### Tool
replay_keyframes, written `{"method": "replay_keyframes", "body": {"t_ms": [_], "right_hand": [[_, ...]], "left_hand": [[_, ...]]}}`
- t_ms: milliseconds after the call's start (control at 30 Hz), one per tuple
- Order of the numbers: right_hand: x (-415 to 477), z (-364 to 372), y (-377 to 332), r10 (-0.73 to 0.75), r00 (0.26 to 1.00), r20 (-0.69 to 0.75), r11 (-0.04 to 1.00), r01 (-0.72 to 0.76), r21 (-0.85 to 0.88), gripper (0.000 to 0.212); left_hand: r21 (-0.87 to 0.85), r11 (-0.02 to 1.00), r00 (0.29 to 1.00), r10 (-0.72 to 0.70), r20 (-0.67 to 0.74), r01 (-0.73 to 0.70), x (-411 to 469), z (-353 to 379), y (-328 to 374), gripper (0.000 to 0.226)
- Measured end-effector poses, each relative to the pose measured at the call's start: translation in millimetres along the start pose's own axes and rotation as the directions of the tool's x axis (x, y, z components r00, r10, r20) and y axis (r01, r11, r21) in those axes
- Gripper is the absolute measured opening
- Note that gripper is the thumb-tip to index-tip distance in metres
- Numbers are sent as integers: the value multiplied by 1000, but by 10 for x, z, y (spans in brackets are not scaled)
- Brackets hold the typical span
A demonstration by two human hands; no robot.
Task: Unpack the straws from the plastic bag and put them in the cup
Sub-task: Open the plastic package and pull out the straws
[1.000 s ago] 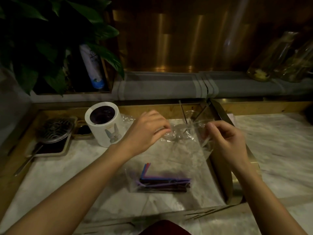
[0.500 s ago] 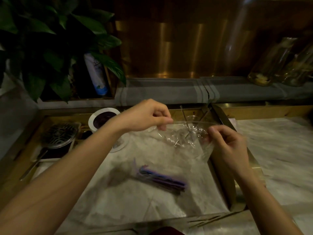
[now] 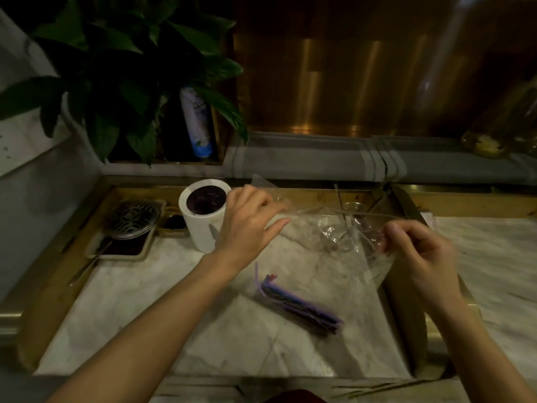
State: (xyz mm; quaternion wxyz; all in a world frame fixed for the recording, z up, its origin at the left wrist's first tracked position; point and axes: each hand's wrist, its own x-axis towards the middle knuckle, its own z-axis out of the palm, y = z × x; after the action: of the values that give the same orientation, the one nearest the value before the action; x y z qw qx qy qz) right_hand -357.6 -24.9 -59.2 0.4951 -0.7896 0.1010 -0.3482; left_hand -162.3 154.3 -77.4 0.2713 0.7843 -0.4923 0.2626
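Observation:
A clear plastic bag [image 3: 325, 228] hangs stretched between my two hands above the marble counter. My left hand [image 3: 247, 225] pinches its left top edge, just right of the white cup [image 3: 200, 228]. Its right edge is pinched by my right hand [image 3: 421, 251]. Purple and dark bendy straws [image 3: 296, 303] lie bundled in the bag's bottom, slanting down to the right on the marble. The cup stands upright and its inside looks dark.
A metal strainer [image 3: 132, 218] rests on a small tray [image 3: 125, 248] at the left. Behind it stand a leafy plant [image 3: 125, 71] and a bottle [image 3: 196, 126]. A glass [image 3: 351, 210] with thin sticks stands behind the bag. A raised brass edge [image 3: 406, 309] runs along the right.
The bag's mouth has been pulled wider apart. The straw bundle has swung from lying level to slanting down-right. My left hand has dropped lower beside the cup.

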Motion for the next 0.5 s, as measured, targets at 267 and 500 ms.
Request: {"method": "replay_keyframes", "body": {"t_ms": [267,500], "right_hand": [[-35,-64,40,30,1000,-2,999,-30,-43,17],[-11,-86,66,43,998,-41,998,-45,-41,20]], "left_hand": [[-171,984,999,-40,8,41,35,24,12,15],[-173,985,948,76,309,-22,415,-431,-56,5]]}}
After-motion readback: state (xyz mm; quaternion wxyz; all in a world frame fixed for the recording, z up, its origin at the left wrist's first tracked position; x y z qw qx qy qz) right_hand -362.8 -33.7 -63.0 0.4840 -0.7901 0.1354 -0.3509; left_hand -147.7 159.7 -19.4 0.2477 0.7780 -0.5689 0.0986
